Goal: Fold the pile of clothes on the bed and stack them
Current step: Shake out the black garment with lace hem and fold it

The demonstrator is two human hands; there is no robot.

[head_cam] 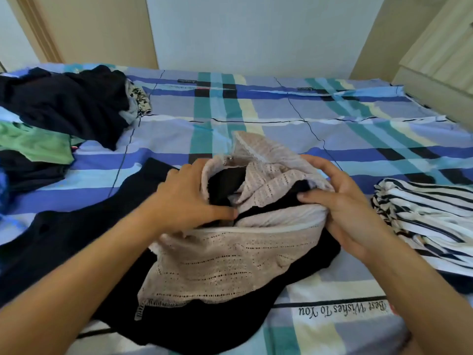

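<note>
Two bare hands show at the centre of the frame: one left hand (189, 198) and one right hand (343, 201). One bed (332, 129), covered by a single plaid sheet, fills the scene. One beige knit garment (225, 262) lies at the centre, and one black garment (76, 239) spreads beneath it toward the lower left. One striped garment (430, 213), black and white, sits at the right edge. One loose pile (64, 103) at the upper left shows at least four pieces: one large dark piece, one green garment (33, 144), one floral piece (139, 98) and one bright blue piece (3, 190) at the left edge. Any further pieces inside it cannot be counted. One pale drawer unit (440, 60) stands at the upper right.
</note>
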